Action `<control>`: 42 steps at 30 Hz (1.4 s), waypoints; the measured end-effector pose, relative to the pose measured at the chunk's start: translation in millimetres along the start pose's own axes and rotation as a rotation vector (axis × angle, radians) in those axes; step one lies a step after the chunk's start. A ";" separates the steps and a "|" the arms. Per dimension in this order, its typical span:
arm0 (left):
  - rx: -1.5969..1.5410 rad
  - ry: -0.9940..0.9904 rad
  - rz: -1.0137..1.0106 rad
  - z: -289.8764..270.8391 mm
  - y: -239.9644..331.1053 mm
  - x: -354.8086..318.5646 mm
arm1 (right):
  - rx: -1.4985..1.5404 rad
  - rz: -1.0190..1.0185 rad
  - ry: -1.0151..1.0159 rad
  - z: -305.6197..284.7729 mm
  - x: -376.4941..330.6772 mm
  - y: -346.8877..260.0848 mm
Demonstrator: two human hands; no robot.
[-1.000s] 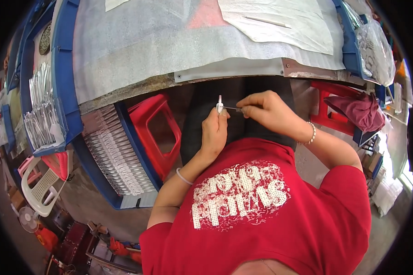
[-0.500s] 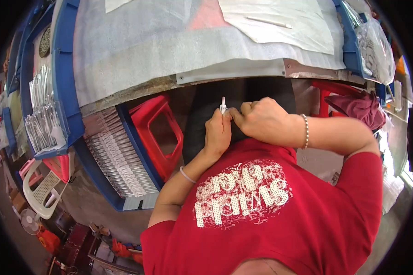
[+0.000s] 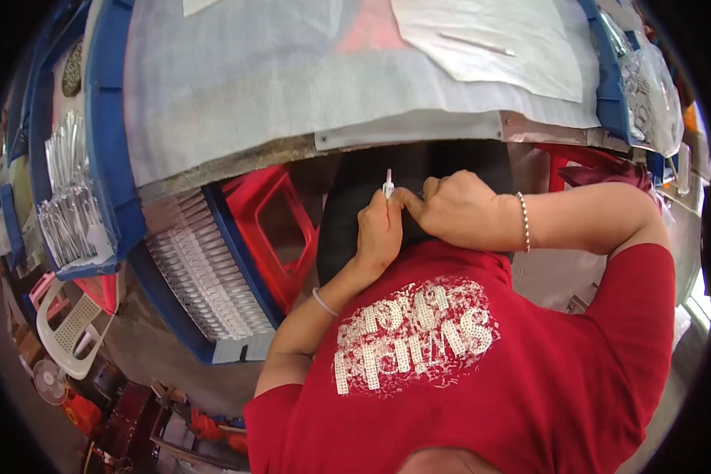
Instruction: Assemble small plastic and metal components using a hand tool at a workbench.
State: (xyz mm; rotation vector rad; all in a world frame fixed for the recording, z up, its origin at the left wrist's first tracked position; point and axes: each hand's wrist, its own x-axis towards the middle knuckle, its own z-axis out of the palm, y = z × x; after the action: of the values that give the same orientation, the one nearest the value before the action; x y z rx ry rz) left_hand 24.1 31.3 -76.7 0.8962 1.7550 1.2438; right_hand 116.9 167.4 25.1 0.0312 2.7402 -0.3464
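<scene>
Slim white piece [image 3: 388, 189] is pinched by the left hand [image 3: 380, 231] just off the near edge of the table [image 3: 245, 158], beside the curled right hand [image 3: 460, 210], whose hold cannot be told, and is judged light, stiff and best gripped at its thicker part.

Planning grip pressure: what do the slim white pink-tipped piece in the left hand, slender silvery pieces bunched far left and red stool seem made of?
Slim white pink-tipped piece: perhaps plastic, from its opaque white; too small to tell finish.
Slender silvery pieces: likely polished metal, from bright glints.
Red stool: probably semi-gloss moulded plastic, given even colour and rounded edges.
</scene>
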 end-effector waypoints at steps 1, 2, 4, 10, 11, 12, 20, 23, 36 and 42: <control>-0.004 0.004 -0.016 0.1 1.9 1.2 | 0.031 -0.031 -0.002 -2.0 1.6 4.3; -0.003 0.012 -0.010 0.5 3.5 2.4 | 0.109 -0.005 -0.060 -9.6 2.9 7.8; -0.005 0.022 -0.006 1.5 1.1 3.1 | 0.219 0.080 -0.098 -7.9 7.6 11.2; 0.030 0.041 0.096 3.0 -4.5 6.3 | 0.658 0.264 0.199 41.1 6.0 18.3; 0.041 0.030 0.105 3.1 -4.2 4.7 | 0.794 0.261 0.307 46.2 4.2 18.9; 0.053 0.020 0.114 2.9 -3.2 2.4 | 0.784 0.254 0.318 47.9 -5.1 22.8; -0.472 -0.304 -0.294 -39.0 24.7 -2.8 | 0.457 0.296 0.442 20.3 -38.8 -12.3; -0.210 -0.359 -0.111 -51.1 49.5 3.4 | 0.915 0.238 0.409 38.5 -31.3 -25.4; 0.058 -0.112 0.017 -25.5 57.7 -9.0 | 1.756 0.444 0.081 55.5 -10.6 -24.8; -0.019 -0.132 -0.074 -21.5 51.9 -4.9 | 1.826 0.478 0.124 57.3 -3.6 -23.7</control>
State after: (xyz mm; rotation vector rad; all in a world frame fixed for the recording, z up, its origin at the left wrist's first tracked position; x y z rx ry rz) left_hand 12.3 32.4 -21.6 0.8739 1.6549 1.1266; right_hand 139.6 130.6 -19.5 1.0812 1.4443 -2.3856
